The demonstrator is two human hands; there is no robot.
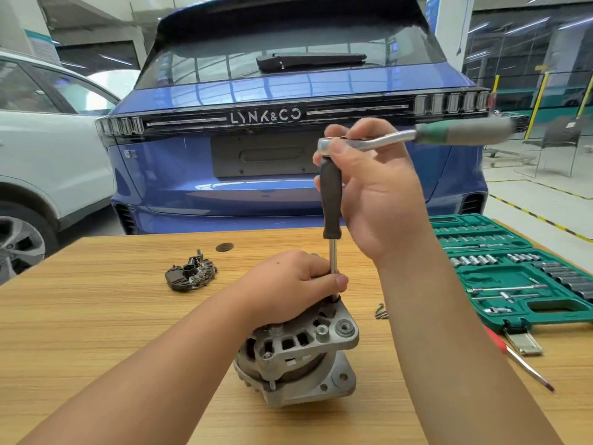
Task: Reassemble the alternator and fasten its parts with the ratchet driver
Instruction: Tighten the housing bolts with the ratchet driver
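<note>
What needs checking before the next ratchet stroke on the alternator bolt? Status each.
1. Driver tip seated on the bolt: cannot tell, the left hand hides the lower shaft.
2. Driver upright over the alternator: ok.
3. Ratchet mated to driver top: ok, head sits on the handle end under the right hand.
4. Left fingers steadying the shaft: ok.
5. Alternator resting stable on the table: ok.
6. Spare screws near the alternator: ok.
</note>
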